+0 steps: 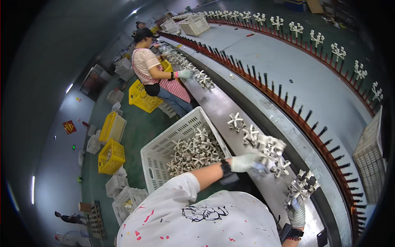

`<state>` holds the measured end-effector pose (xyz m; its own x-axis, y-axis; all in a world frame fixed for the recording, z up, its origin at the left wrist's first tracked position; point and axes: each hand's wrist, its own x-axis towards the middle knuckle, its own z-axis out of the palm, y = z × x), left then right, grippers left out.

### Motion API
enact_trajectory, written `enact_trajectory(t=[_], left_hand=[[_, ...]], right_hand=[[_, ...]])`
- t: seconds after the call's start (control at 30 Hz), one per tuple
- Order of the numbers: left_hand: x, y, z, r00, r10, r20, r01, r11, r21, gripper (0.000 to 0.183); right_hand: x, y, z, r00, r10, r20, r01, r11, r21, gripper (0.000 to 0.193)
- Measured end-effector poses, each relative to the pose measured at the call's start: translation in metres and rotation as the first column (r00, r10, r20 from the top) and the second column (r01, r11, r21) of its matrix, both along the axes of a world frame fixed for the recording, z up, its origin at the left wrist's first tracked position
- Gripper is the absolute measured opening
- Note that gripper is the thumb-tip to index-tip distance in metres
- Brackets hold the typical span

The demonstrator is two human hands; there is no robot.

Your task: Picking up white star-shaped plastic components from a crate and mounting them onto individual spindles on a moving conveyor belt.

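Observation:
My left hand (246, 162), in a pale glove with grey-blue fingertips, reaches across the metal bench. Its fingers are closed at a blurred cluster of white branched parts (271, 147); how many it grips cannot be made out. Lower right, my gloved right hand (297, 210) is closed around the underside of a white branched part (302, 186), with dark patches among its arms. Between the hands another star-shaped white part (281, 167) lies on the bench. Farther along are loose parts (250, 133) of the same kind.
Left of the bench stands a white crate (154, 164) heaped with such parts. A conveyor with dark upright pins (294, 103) curves along the right; white parts (317, 38) sit on its far run. Up the bench, a co-worker (150, 70) handles parts. Yellow crates (111, 156) stand on the floor.

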<state>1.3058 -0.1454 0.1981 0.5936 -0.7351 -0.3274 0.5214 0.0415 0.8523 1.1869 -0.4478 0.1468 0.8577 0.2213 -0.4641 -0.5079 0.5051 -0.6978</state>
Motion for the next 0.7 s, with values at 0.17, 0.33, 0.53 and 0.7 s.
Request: enact_trajectory(t=[0.17, 0.33, 0.53, 0.7], left_hand=[[0.027, -0.105, 0.018, 0.952, -0.293, 0.083, 0.279, 0.949, 0.149, 0.047], [0.068, -0.221, -0.003, 0.393, -0.073, 0.917, 0.163, 0.987, 0.009, 0.029], [0.123, -0.321, -0.040, 0.950, 0.233, 0.207, -0.158, 0.932, -0.326, 0.014], [0.156, -0.349, -0.072, -0.162, -0.626, 0.763, -0.644, 0.653, 0.399, 0.035]], right_hand=[[-0.035, -0.020, -0.002, 0.977, -0.210, 0.034, 0.209, 0.978, 0.014, 0.042], [-0.091, -0.045, -0.012, 0.832, -0.553, -0.058, 0.543, 0.830, -0.124, 0.027], [-0.108, -0.048, -0.020, 0.745, -0.667, 0.026, 0.667, 0.745, 0.010, 0.026], [-0.106, -0.052, -0.011, 0.620, -0.782, 0.057, 0.784, 0.615, -0.089, 0.026]])
